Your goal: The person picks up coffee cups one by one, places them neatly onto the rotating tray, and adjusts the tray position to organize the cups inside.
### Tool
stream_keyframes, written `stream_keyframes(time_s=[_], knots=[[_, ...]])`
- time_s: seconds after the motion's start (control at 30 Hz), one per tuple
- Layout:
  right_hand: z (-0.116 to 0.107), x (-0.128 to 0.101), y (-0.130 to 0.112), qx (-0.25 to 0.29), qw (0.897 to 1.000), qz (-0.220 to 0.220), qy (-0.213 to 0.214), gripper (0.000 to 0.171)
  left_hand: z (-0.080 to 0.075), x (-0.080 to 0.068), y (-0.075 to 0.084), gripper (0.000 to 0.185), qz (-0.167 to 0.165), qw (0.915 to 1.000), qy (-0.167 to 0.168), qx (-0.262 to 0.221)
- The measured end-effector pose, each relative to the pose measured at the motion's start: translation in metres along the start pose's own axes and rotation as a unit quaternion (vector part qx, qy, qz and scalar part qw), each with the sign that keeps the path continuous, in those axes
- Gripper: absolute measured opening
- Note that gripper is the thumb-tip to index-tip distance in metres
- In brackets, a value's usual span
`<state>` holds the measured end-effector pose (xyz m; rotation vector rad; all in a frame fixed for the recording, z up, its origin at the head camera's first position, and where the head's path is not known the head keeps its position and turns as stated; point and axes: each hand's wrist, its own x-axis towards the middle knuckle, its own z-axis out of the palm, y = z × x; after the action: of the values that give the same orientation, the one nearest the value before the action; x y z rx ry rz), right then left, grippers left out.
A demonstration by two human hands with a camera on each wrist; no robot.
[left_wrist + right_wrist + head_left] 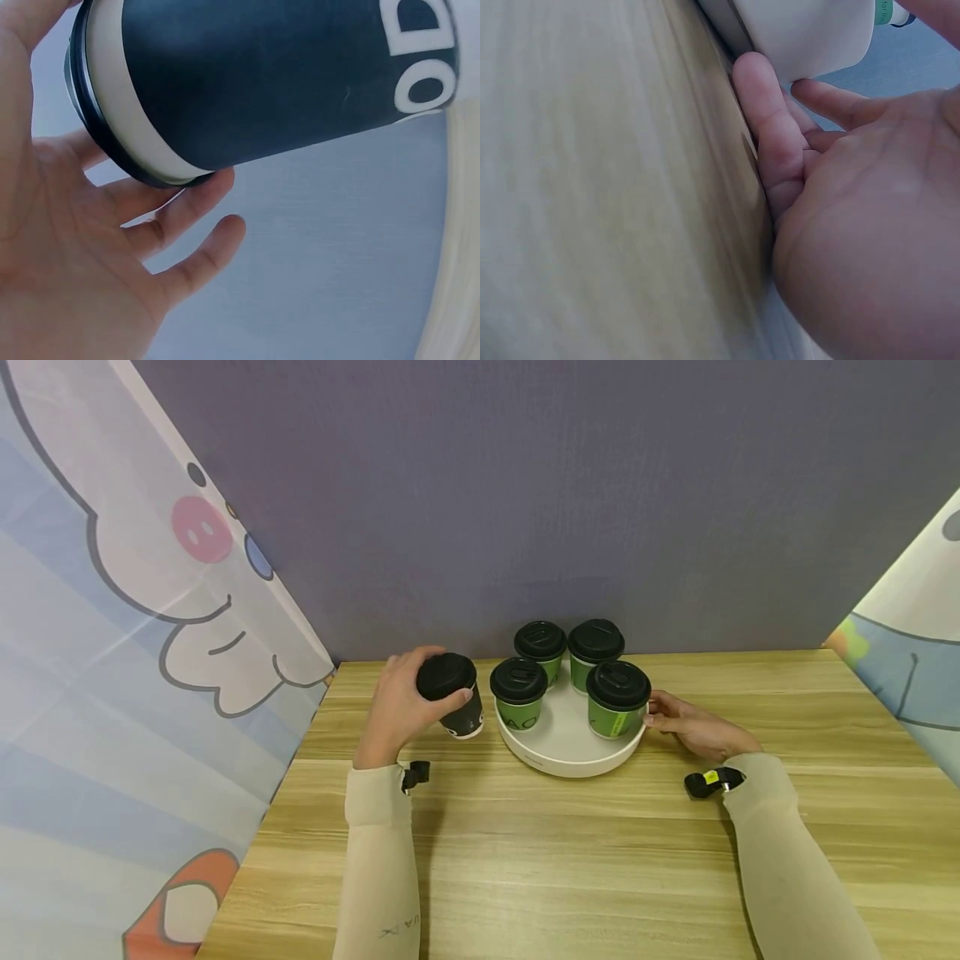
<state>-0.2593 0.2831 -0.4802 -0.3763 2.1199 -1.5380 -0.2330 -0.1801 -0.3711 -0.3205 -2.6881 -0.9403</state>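
Note:
My left hand (401, 702) holds a black paper cup (463, 720) by its black lid (447, 675), thumb on the near side and fingers round the far side. The cup leans slightly, left of a round white tray (566, 768). In the left wrist view, white letters mark the black cup (285, 75), and two fingers (202, 259) spread below its lid. At the tray's right side is my right hand (697, 727), with its fingertips at the outer wall. The right wrist view shows those fingers (761, 90) low against the white wall (802, 37), close over the tabletop.
Several green paper cups with black lids stand on the tray: front left (519, 714), front right (611, 718), and a pair behind. A grey wall (487, 510) rises along the back edge of the wooden table (525, 868). Cartoon-printed curtains (97, 710) hang at both sides.

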Motion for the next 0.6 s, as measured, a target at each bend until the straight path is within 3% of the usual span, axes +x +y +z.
stream_keyframes(time_s=[0.33, 0.6], knots=[[-0.001, 0.001, 0.003, 0.001, 1.0, -0.001, -0.003, 0.072, -0.007, -0.005, 0.02, 0.071, 0.037, 0.9985, -0.035, -0.02], [-0.001, 0.001, 0.001, -0.004, 1.0, 0.006, 0.001, 0.075, -0.005, -0.008, 0.037, 0.068, 0.088, 0.9942, -0.048, -0.039]])
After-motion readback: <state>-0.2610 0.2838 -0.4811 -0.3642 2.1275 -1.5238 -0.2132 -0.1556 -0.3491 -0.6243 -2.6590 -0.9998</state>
